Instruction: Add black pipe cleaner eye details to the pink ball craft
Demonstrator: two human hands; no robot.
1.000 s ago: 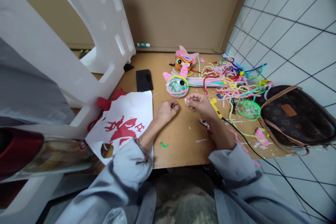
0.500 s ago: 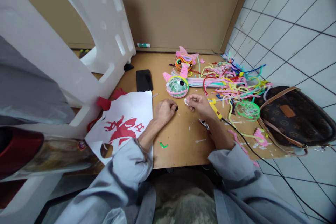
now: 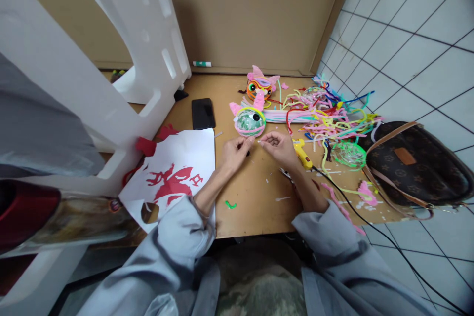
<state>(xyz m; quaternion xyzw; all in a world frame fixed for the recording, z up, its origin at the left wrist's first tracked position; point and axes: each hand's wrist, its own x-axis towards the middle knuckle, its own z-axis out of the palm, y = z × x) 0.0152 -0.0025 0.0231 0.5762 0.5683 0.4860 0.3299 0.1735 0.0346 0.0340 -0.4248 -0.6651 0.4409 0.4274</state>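
Observation:
Both hands meet above the brown tabletop (image 3: 255, 197), just in front of a green ball wrapped in pink and yellow pipe cleaner with a black eye (image 3: 250, 122). My left hand (image 3: 234, 152) is curled with its fingertips pinched near the ball. My right hand (image 3: 278, 146) pinches a small white piece (image 3: 260, 142) toward the left hand. Whether the left fingers hold anything is too small to tell. A yellow glue gun (image 3: 302, 153) lies right beside my right wrist.
A heap of coloured pipe cleaners (image 3: 326, 108) and an orange-pink craft ball (image 3: 260, 85) lie behind the hands. A black phone (image 3: 203, 113), white paper with a red cut-out (image 3: 174, 173), a brown handbag (image 3: 414, 165) and a white plastic frame (image 3: 122, 69) surround the work spot.
Both hands have lifted slightly and moved closer together toward the green ball. My left hand has risen from resting on the table to a pinch beside the right hand's white piece.

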